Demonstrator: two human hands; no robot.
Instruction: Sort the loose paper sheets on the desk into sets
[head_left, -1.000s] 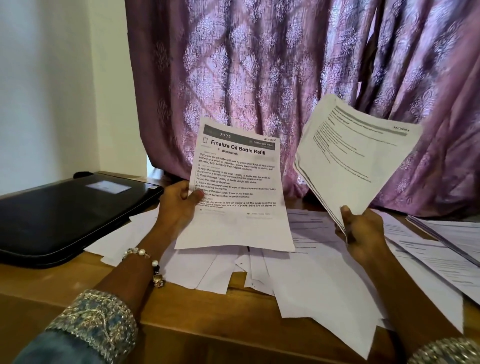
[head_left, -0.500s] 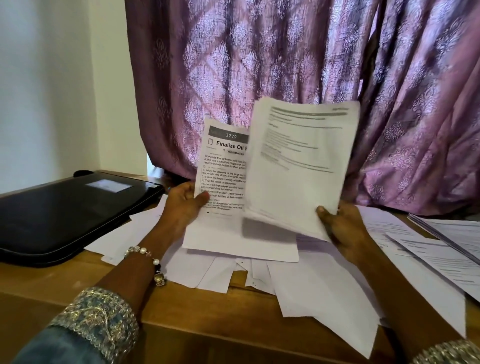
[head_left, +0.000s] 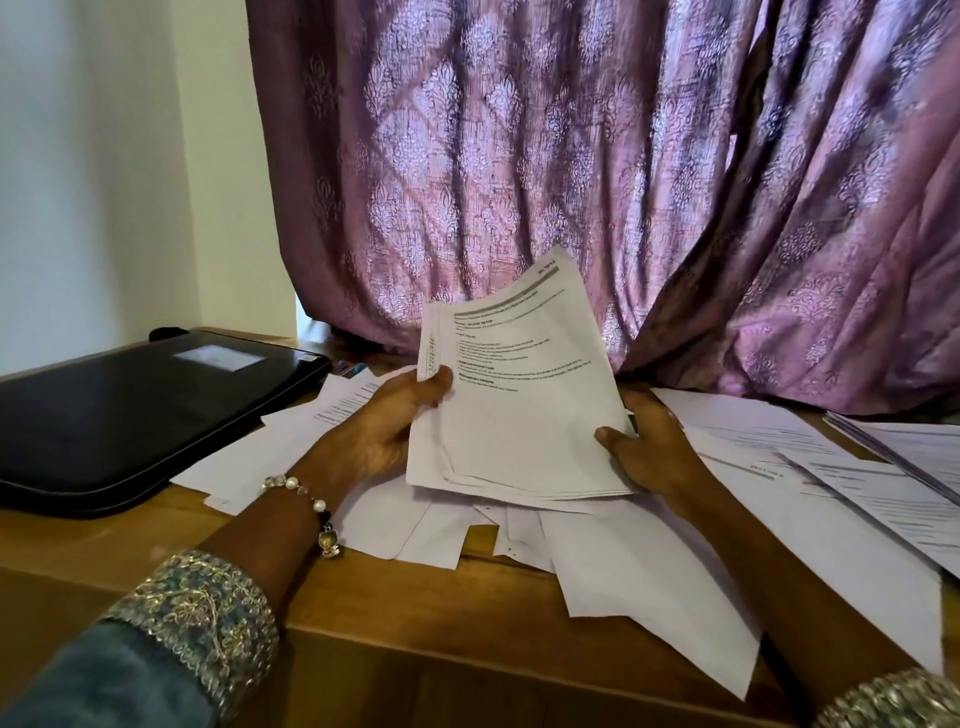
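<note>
We hold one stack (head_left: 519, 410) of printed sheets in both hands, raised above the worktop (head_left: 363, 644) and tilted so its top edge leans toward the curtain (head_left: 571, 171). Left hand (head_left: 379, 431): grip closed on the stack's left edge, thumb on the printed face near the upper corner, fingers hidden behind the sheets. Right hand (head_left: 654, 452): grip closed on the stack's lower right corner, thumb on the front, palm under the bottom edge. The sheets in the stack are unevenly aligned; several edges show fanned along the bottom and left side.

Under the stack lie loose sheets (head_left: 623, 571), overlapping, some blank side up, a few hanging past the worktop's near edge. More printed sheets (head_left: 857, 483) lie to the right of the stack, spread flat toward the right end of the worktop. A few more poke out left of the stack, beside the left wrist.

A black case (head_left: 130, 415) lies flat left of the stack, well apart from it, with a pale label on its lid. Some loose sheets reach its near corner; we cannot tell whether they touch it.

A beaded bracelet (head_left: 311, 504) sits on the left wrist. Embroidered cuffs (head_left: 202, 618) show on both sleeves. The curtain hangs behind the stack, its hem reaching the worktop.
</note>
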